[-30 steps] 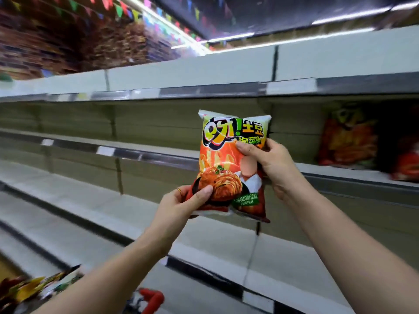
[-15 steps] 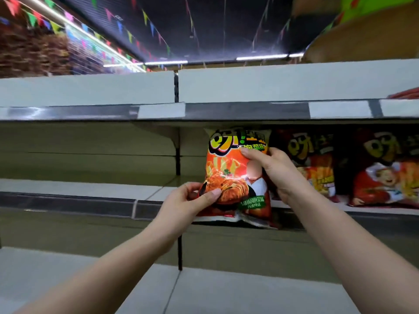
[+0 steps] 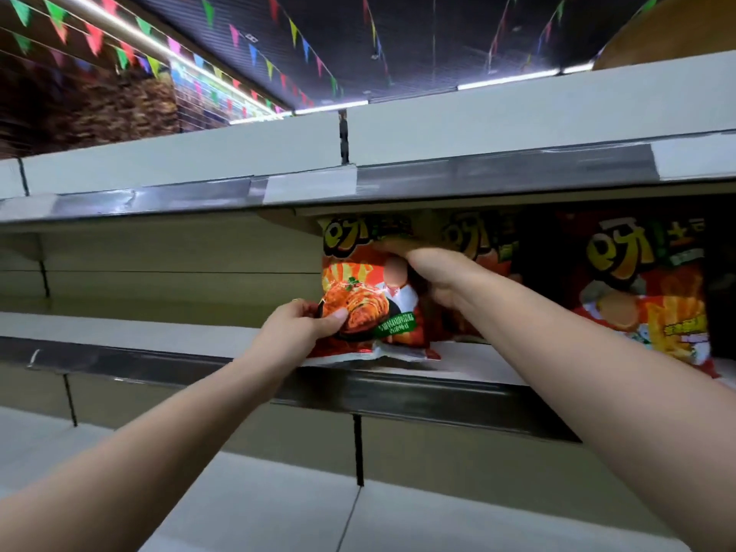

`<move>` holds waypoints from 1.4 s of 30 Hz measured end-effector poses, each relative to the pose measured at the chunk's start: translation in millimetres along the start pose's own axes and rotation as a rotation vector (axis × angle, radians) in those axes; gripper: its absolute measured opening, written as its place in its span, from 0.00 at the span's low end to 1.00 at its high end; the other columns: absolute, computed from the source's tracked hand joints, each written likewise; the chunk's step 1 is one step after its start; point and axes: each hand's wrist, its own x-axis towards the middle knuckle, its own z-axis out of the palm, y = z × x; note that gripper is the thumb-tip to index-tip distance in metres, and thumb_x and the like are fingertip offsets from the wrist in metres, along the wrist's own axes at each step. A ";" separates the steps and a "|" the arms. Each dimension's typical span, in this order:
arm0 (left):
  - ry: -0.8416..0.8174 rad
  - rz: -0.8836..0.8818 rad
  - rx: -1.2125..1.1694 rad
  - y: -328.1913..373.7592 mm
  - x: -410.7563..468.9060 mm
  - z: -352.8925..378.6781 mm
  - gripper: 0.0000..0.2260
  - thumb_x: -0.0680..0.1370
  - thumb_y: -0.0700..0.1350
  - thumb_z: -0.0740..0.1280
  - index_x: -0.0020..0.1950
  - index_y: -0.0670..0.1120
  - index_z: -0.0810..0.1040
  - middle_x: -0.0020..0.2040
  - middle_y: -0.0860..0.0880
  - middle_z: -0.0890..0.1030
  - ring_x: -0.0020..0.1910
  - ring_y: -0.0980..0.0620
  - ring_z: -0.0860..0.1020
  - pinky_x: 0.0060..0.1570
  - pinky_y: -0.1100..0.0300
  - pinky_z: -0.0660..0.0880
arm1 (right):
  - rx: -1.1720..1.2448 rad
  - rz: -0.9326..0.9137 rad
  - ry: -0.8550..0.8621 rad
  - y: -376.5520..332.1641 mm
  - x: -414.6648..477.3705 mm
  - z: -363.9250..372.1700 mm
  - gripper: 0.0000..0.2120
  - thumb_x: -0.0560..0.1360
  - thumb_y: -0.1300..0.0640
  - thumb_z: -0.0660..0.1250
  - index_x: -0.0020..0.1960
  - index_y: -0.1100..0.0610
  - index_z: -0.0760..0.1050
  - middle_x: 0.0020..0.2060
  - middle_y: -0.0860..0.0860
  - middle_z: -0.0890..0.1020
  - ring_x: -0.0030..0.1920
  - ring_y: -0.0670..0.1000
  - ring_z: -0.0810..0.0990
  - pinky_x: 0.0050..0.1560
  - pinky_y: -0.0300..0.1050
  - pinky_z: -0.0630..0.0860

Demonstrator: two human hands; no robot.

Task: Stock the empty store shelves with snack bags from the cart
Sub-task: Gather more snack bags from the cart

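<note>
Left run of the middle shelf point(image 3: 119, 324): bare board is showing, no bags standing there. The lower shelf point(image 3: 278, 507) is likewise showing only its white surface.

Left hand point(image 3: 302, 328) is pinching the lower left corner of the snack bag point(image 3: 366, 296), thumb on the front face. The bag is standing upright, its bottom seam resting on the middle shelf at the front lip.

Right hand point(image 3: 434, 272) is curling its fingers round the bag's upper right part, gripping it and steadying it from above.

Further right, stocked bags point(image 3: 645, 296) of the same brand are standing in a row on the same shelf, the nearest one just beside the held bag.

Judgement: this bag is going in as the next in the row, all but placed and not yet released. Stocking is looking early, with most of the shelving in view waiting to be filled.
</note>
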 end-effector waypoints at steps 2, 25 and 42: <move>-0.028 0.005 0.061 1.5 20.9 -4.5 0.18 0.75 0.48 0.69 0.62 0.41 0.74 0.55 0.45 0.80 0.51 0.49 0.78 0.53 0.59 0.70 | 0.040 0.009 0.031 -2.5 11.9 6.0 0.07 0.73 0.52 0.68 0.42 0.56 0.77 0.37 0.52 0.82 0.38 0.50 0.80 0.40 0.41 0.75; -0.347 0.207 0.549 -39.6 185.2 44.4 0.23 0.78 0.52 0.64 0.69 0.43 0.67 0.64 0.44 0.76 0.60 0.46 0.75 0.59 0.58 0.71 | -0.017 0.224 0.356 19.0 101.0 27.5 0.10 0.80 0.56 0.58 0.54 0.62 0.72 0.41 0.55 0.74 0.44 0.54 0.76 0.54 0.47 0.71; 0.244 0.225 0.324 -24.6 46.5 -26.0 0.15 0.74 0.45 0.69 0.59 0.46 0.74 0.56 0.50 0.77 0.55 0.52 0.76 0.56 0.59 0.72 | -0.103 -0.367 0.236 -5.1 -19.0 105.5 0.11 0.72 0.56 0.65 0.52 0.60 0.74 0.51 0.55 0.78 0.52 0.55 0.76 0.57 0.50 0.74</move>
